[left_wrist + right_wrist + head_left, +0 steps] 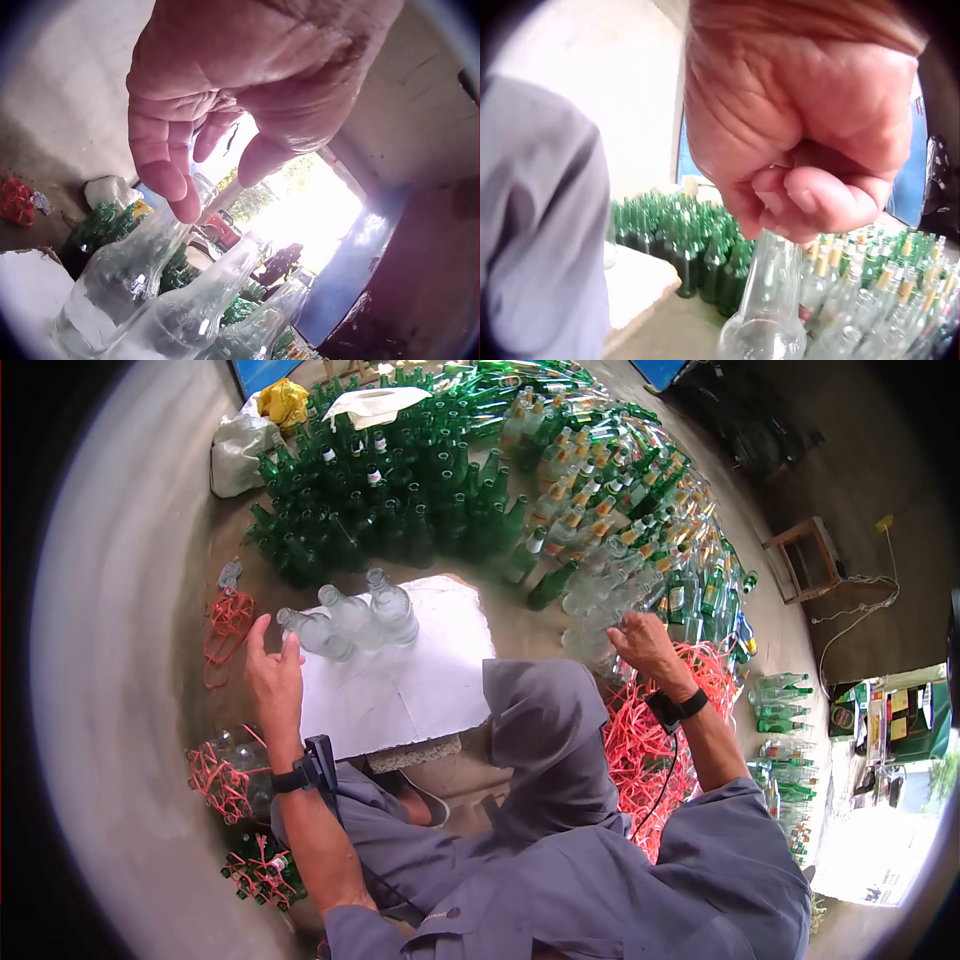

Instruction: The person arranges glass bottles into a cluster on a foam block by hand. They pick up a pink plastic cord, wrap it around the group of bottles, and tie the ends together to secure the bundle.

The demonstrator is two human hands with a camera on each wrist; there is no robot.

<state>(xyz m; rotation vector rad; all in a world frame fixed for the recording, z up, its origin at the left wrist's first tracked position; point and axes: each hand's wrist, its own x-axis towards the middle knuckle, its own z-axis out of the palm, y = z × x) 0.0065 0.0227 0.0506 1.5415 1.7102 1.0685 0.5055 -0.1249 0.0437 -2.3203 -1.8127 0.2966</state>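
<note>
Three clear glass bottles (392,612) stand in a row at the far left part of a white board (430,690). Just left of the leftmost bottle is my left hand (272,678), thumb and fingers apart. In the left wrist view its fingertips (185,208) overlap the neck of the nearest bottle (112,292), with the thumb away from the glass. On the right side, my right hand (648,648) grips another clear glass bottle (769,300) by its top, fingers curled in around the mouth, which they hide.
Crowded green bottles (400,510) fill the floor beyond the board. Clear bottles with gold-labelled necks (570,520) stand at the right. Red plastic strapping (650,750) lies heaped beside my right knee; tied bottle bundles (228,775) sit at the left. A white hat (375,405) rests on the green bottles.
</note>
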